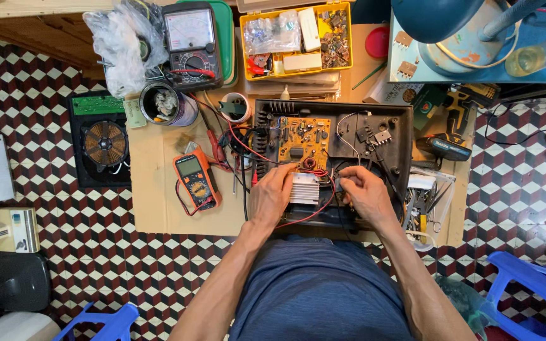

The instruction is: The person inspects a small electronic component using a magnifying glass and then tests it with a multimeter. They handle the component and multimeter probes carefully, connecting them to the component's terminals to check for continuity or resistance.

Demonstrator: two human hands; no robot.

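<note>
Left hand (272, 194) rests on the ribbed silver metal heatsink (304, 188) beside the orange circuit board (303, 140) inside the black plastic casing (399, 136); right hand (361, 192) pinches a wire. An orange handheld multimeter (196, 180) lies nearby.

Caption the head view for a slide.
Both hands, left hand and right hand, at a finned heatsink beside an orange circuit board.

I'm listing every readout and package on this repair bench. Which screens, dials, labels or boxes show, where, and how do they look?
Orange digital multimeter: left of the left hand, grey rectangular screen, round dial.
Black analog meter: top of the bench, pale needle scale, red probe lead.
Yellow parts box: top centre, open compartments, clear bags inside.
Green label: on the black coil unit on the floor, left.
</note>
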